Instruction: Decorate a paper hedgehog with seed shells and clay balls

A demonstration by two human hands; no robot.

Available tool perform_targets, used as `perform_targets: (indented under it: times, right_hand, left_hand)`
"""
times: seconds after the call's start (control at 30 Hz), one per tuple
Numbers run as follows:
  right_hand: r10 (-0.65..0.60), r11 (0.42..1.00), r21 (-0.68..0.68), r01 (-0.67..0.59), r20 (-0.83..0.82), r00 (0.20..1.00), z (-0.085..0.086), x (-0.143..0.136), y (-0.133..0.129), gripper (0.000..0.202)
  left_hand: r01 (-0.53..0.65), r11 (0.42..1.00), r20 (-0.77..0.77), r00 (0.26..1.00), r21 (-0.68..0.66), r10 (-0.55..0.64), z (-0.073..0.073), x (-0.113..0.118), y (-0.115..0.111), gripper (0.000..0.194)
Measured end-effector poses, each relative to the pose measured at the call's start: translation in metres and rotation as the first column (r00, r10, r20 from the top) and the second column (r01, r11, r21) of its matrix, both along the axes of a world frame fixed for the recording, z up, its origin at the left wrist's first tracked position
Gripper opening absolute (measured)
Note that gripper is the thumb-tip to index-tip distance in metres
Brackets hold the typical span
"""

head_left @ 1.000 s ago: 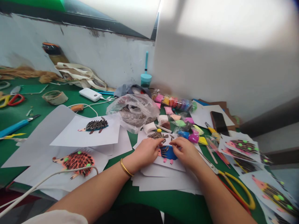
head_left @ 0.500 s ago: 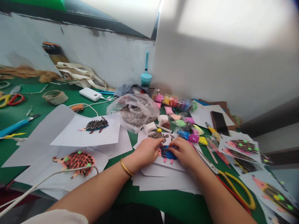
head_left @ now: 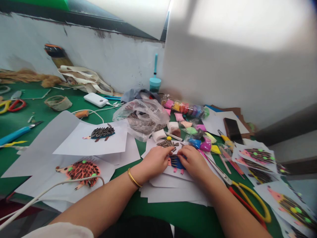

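Between my hands lies a blue clay hedgehog [head_left: 182, 164] on white paper, with a pink face, pink feet and several sunflower seeds [head_left: 174, 160] set in its back. My left hand [head_left: 157, 161] is at its head side, fingers closed, a dark seed showing at the fingertips. From the right, my right hand [head_left: 194, 161] rests with bent, closed fingers against the blue body; whatever is between those fingertips is hidden. A small pile of loose sunflower seeds [head_left: 167, 143] lies just beyond my left hand on the same sheet.
A clear plastic bag [head_left: 141, 119] of seeds and packets of coloured clay [head_left: 194, 142] lie behind. Scissors [head_left: 255, 198] are beside my right forearm. Finished seed hedgehogs on paper [head_left: 80, 173] flank both sides; a white cable [head_left: 49, 188] crosses the left one.
My right hand has shifted slightly left and up over the blue clay, its fingers drawn closer together. My left hand has stayed nearly still.
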State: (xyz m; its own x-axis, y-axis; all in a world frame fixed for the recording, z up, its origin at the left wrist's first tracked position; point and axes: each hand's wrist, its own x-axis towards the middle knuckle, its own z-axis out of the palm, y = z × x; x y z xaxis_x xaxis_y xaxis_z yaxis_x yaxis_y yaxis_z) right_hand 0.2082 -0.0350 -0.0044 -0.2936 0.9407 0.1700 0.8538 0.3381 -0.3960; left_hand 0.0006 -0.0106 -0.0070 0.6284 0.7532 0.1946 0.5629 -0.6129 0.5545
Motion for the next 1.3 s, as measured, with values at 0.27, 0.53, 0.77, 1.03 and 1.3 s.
perform_targets:
  times: [0.27, 0.53, 0.77, 1.03, 1.3]
  right_hand:
    - [0.015, 0.995, 0.093, -0.037, 0.223, 0.975, 0.004, -0.005, 0.0, 0.012]
    - [-0.007, 0.993, 0.112, -0.025, 0.279, 0.96, 0.008, -0.011, -0.002, 0.014]
    - [0.039, 0.996, 0.078, -0.052, 0.15, 0.988, 0.005, -0.002, -0.004, 0.014]
    - [-0.001, 0.998, 0.062, 0.001, -0.001, 1.0, 0.006, 0.013, -0.004, 0.016]
    - [-0.016, 1.0, -0.024, 0.014, -0.087, 0.996, 0.005, 0.007, -0.004, 0.015]
  left_hand:
    - [0.0, 1.0, 0.014, 1.0, 0.002, 0.0, 0.003, 0.001, 0.0, 0.038]
    - [0.027, 0.999, -0.025, 0.999, 0.02, -0.026, 0.003, 0.001, 0.002, 0.028]
    - [0.041, 0.999, -0.002, 0.999, 0.003, -0.041, 0.001, 0.0, 0.002, 0.032]
    - [0.03, 0.999, -0.001, 1.0, 0.013, -0.03, 0.001, 0.0, 0.001, 0.036]
    - [0.029, 0.999, -0.025, 0.999, 0.019, -0.028, -0.001, 0.0, 0.0, 0.04]
